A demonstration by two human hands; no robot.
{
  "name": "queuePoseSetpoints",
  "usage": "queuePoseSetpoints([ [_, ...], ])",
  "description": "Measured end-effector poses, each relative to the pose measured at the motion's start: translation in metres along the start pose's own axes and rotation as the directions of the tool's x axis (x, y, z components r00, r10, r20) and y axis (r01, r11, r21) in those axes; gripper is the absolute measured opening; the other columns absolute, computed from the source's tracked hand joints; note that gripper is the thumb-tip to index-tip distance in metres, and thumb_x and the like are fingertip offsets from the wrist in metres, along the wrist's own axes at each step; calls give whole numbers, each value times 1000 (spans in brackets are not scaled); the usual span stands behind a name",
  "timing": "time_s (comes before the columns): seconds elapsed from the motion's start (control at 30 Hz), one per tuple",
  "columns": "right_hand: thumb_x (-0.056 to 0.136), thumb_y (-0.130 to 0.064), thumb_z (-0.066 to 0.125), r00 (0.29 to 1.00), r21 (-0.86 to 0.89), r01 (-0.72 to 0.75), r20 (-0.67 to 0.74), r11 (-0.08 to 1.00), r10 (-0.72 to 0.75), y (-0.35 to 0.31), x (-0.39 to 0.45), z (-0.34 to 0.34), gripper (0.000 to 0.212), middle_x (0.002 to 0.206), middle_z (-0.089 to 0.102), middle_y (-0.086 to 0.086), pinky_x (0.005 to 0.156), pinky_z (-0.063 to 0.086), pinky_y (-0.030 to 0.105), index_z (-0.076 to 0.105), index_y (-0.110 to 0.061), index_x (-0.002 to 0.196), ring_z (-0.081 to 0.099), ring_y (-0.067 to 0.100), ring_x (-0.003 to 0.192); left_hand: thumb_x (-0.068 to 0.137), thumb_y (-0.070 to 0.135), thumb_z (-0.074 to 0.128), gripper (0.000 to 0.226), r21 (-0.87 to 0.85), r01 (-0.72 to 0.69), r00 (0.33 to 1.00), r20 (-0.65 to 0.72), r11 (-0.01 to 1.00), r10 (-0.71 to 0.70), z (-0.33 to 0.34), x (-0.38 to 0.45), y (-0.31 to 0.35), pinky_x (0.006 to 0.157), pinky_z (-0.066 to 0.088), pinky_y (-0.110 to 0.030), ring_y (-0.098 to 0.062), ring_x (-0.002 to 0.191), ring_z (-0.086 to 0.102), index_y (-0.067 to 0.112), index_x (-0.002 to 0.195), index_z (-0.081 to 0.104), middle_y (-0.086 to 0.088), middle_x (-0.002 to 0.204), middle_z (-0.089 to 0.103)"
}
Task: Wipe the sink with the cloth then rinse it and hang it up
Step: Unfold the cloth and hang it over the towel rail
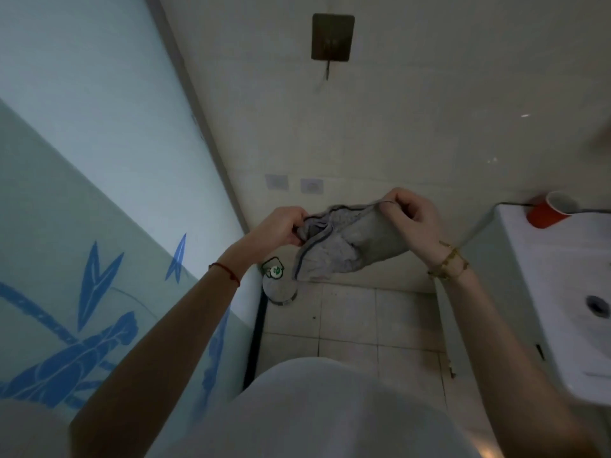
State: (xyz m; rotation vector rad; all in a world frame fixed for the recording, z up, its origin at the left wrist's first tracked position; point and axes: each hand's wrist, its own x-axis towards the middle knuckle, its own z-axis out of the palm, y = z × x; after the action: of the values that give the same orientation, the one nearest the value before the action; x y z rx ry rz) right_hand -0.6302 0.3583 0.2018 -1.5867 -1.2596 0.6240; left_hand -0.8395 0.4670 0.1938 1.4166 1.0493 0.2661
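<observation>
The person is holding the grey cloth (347, 246) stretched between both hands in front of the tiled wall (429, 110), at the middle of the view. The left hand (281, 228) is gripping the bunched end of the cloth at 9 o'clock from its centre, fingers curled tight around the fabric. The right hand (413, 214) is pinching the upper edge at 2 o'clock, thumb and fingertips pressed together on the hem. The rest of the cloth is sagging down between them, above the tiled floor (363, 325). A wall hook (332, 39) is sitting at 12 o'clock, well above the cloth. The white sink (545, 259) is lying at 3 o'clock, with an orange cup (549, 211) resting on its back edge. A frosted glass panel (99, 160) with blue leaves is filling the 9 o'clock side.
</observation>
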Motion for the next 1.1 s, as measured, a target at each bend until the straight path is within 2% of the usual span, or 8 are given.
queuePoseSetpoints([
  [0.1, 90, -16, 54, 999, -26, 44, -1, 999, -44, -13, 3, -7, 19, 65, 48, -4, 58, 33, 16, 55, -15, 71, 43, 0, 64, 99, 16, 46, 16, -91, -20, 996, 83, 996, 28, 10, 1, 3, 75, 51, -29, -16, 80, 58, 6, 103, 57, -4, 86, 58],
  [0.2, 87, -26, 53, 999, -57, 44, -1, 997, -44, -21, 6, -17, 22, 68, 51, 2, 60, 35, 22, 58, -8, 74, 46, 6, 67, 87, 42, 67, 42, 141, -186, 980, 92, 972, 174, 18, 3, 7, 72, 44, -28, -15, 81, 59, 1, 96, 64, -6, 86, 61],
  [0.3, 86, -30, 54, 1000, -87, 27, 1, 996, -27, -23, 8, -37, 26, 70, 57, 1, 63, 39, 27, 61, -7, 76, 51, 9, 70, 93, 26, 68, 18, 209, -330, 943, 40, 920, 329, 15, 5, 17, 70, 47, -25, -13, 76, 60, 13, 82, 64, -1, 79, 63],
  [0.47, 91, -19, 65, 997, -193, 55, 69, 980, -43, -28, 14, -72, 13, 79, 69, 4, 73, 48, 32, 69, -10, 83, 61, 11, 77, 88, 22, 74, 8, 377, -392, 897, -45, 839, 439, -6, 7, 43, 63, 46, -10, 5, 60, 61, 17, 82, 73, 8, 73, 69],
  [0.73, 87, -20, 69, 989, -258, 124, -41, 958, -139, -57, 47, -99, 10, 74, 67, -3, 70, 43, 20, 69, -23, 78, 59, 11, 76, 96, 37, 61, 28, 806, -461, 694, 68, 371, 716, -48, 13, 100, 59, 36, -20, -19, 70, 59, 13, 89, 71, -3, 77, 68],
  [0.8, 86, -18, 70, 980, -257, 141, -98, 956, -171, -68, 58, -103, 9, 74, 65, -4, 70, 43, 20, 69, -22, 78, 59, 13, 78, 100, 31, 56, 24, 789, -510, 676, 121, 343, 727, -55, 9, 116, 63, 36, -25, -17, 75, 58, 12, 93, 68, 4, 83, 64],
  [0.9, 85, -15, 70, 964, -253, 180, -145, 951, -221, -85, 72, -110, 8, 76, 66, -1, 76, 46, 29, 70, -20, 79, 59, 15, 80, 104, 25, 46, 18, 758, -554, 678, 170, 345, 715, -64, 3, 134, 63, 36, -14, 1, 66, 52, 16, 93, 57, 9, 77, 55],
  [1.1, 85, -13, 69, 927, -267, 241, -220, 933, -302, -112, 90, -132, 12, 80, 66, 1, 82, 48, 41, 69, -23, 79, 60, 23, 85, 103, 31, 45, 17, 728, -620, 577, 172, 292, 799, -87, -3, 171, 63, 39, -11, 0, 71, 56, 18, 101, 55, 10, 78, 58],
])
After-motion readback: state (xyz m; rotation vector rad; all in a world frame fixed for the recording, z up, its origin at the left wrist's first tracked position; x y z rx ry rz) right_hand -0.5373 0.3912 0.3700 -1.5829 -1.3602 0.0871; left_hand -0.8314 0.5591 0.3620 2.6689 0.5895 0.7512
